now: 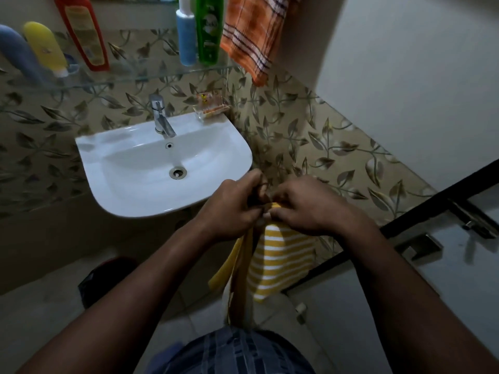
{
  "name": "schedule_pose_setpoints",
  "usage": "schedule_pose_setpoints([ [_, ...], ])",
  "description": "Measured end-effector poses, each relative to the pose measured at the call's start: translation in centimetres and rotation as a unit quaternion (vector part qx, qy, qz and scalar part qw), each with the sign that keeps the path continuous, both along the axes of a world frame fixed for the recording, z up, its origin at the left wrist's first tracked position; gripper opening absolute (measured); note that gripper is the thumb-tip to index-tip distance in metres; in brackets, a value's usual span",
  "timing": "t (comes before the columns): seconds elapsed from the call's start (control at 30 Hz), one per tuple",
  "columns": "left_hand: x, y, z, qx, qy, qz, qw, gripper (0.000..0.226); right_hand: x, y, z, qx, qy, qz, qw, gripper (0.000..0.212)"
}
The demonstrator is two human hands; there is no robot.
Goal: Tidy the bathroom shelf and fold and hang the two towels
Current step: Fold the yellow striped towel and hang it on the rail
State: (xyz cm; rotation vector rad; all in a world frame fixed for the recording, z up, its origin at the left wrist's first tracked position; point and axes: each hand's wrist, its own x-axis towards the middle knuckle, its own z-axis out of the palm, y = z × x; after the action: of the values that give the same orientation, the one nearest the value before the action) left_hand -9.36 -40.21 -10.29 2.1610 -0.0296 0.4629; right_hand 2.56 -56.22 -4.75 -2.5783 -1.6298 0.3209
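- Your blue checked shirt point(237, 352) is closest, at the bottom, and both bare arms reach out over it.
- Your left hand point(229, 209) has curled fingers and pinches the top edge of the yellow striped towel point(280, 260).
- Your right hand point(307, 206) is just beside it. Its fingers are curled too, and it grips the same top edge. Your hands hide most of that edge.
- The yellow striped towel hangs down from your hands, to the right of the sink point(121, 184) and above the floor. One part shows white stripes. The part under your left hand looks plain yellow.
- The sink is white and sits left of your hands. A shiny tap point(162, 117) stands at its back, and a small clear soap dish point(209, 106) sits at its back right corner.
- The glass shelf point(135, 76) is on the wall above the sink. At its left end are a grey-blue tube point(19, 55), a yellow bottle point(46, 48) and a red bottle point(82, 31). Well apart to the right, a blue bottle point(186, 36) and a green bottle point(208, 28) stand side by side.
- The orange checked towel point(251, 36) hangs at the right end of the glass shelf, just beside the green bottle. You cannot see what holds it up.
- A black-framed glass door point(405, 220) is on your right, near the yellow striped towel.
- Something dark point(105, 276) lies on the floor below the sink. It is too dim to tell what it is.
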Motion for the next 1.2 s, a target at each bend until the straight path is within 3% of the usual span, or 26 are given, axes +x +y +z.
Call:
schedule_pose_setpoints([
  [0.2,1.4,-1.0,-2.7,-0.077,-0.009,0.048,0.996,0.023,1.5,-1.0,-2.3,0.147,0.080,-0.057,0.984,0.024],
  [0.3,1.7,-2.1,-4.0,-0.056,-0.044,0.088,0.994,0.022,1.9,-1.6,-1.9,0.166,0.055,-0.049,0.983,0.022],
  [0.47,2.4,-2.0,-5.5,0.015,-0.057,0.090,0.994,0.025,2.0,-2.1,-0.7,0.167,0.020,-0.069,0.983,0.031],
  [0.73,4.6,1.3,-5.2,0.118,-0.089,-0.028,0.989,0.025,0.6,-1.9,2.3,0.121,-0.029,-0.129,0.984,0.034],
  [0.9,5.4,2.5,-5.3,0.134,-0.057,-0.139,0.979,0.034,-0.6,-2.1,3.1,0.096,-0.050,-0.158,0.981,0.038],
  [1.07,5.3,3.1,-4.9,0.116,-0.092,-0.091,0.985,0.017,-1.1,-3.6,3.6,0.081,-0.077,-0.222,0.969,0.042],
  [1.2,5.7,3.3,-4.2,0.110,-0.117,-0.127,0.979,0.017,-1.8,-3.8,4.3,0.094,-0.078,-0.259,0.958,0.040],
])
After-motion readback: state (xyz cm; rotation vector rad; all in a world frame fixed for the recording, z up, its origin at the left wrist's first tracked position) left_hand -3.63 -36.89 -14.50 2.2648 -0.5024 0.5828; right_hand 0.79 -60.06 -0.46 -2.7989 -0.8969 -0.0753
